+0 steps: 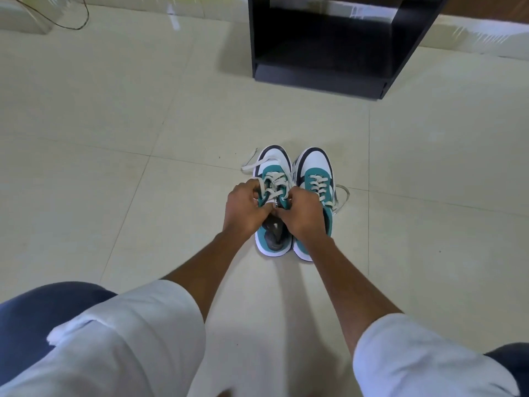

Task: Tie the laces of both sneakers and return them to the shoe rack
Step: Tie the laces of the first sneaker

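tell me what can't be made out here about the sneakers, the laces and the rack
- Head view: the knot on the left sneaker is hidden by the left hand and right hand.
- The right sneaker is partly covered by the right hand; its laces look loose, but tied or not is unclear.
- The shoe rack is cut off by the top edge; its inside is too dark to read.

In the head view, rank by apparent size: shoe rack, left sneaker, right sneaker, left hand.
1. shoe rack
2. left sneaker and right sneaker: look alike, unranked
3. left hand
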